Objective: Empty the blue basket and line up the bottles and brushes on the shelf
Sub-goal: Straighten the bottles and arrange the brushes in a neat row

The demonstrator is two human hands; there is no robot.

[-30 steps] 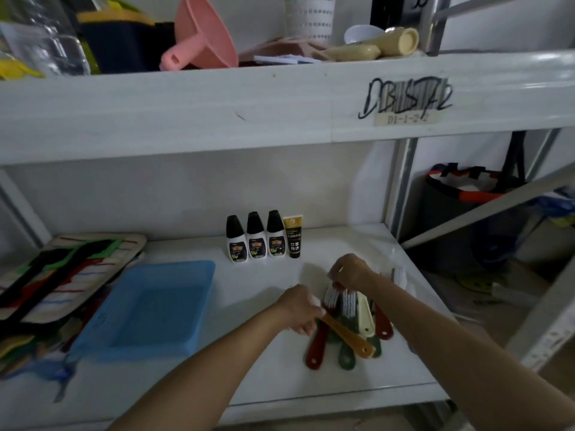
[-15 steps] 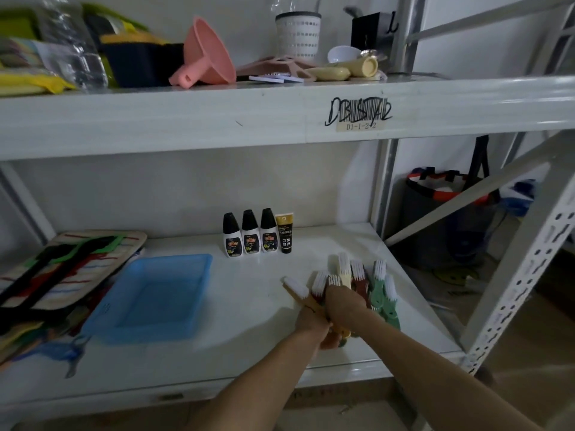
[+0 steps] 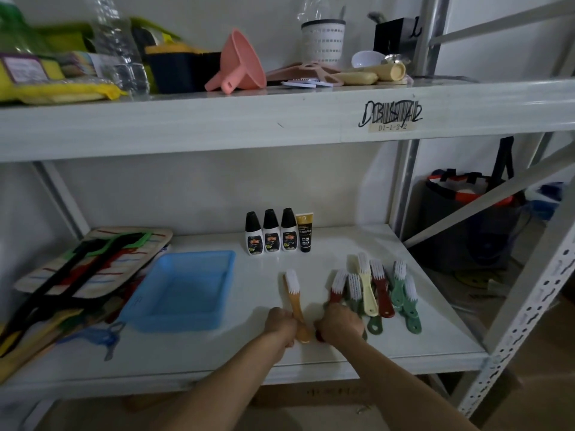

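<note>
The blue basket (image 3: pixel 183 290) sits with nothing in it on the white shelf (image 3: pixel 435 312). At the back stand three black-capped bottles (image 3: pixel 271 233) and a black tube (image 3: pixel 304 233) in a row. My left hand (image 3: pixel 281 323) grips the handle of an orange brush (image 3: pixel 294 298), which lies apart from the rest. My right hand (image 3: pixel 340 321) holds the handle of a red brush (image 3: pixel 337 289). Several more brushes (image 3: pixel 385 293), cream, red and green, lie side by side to the right with bristles pointing away.
Striped mats with black straps (image 3: pixel 81 269) are piled at the shelf's left end, a blue tool (image 3: pixel 102 337) in front of them. The upper shelf carries a pink funnel (image 3: pixel 239 62), a clear bottle and packs. A metal upright (image 3: pixel 525 318) stands at the right.
The view has pulled back from the shelf. My left hand has drawn the orange brush leftward, away from the pile, and both hands have slid back to the handle ends.
</note>
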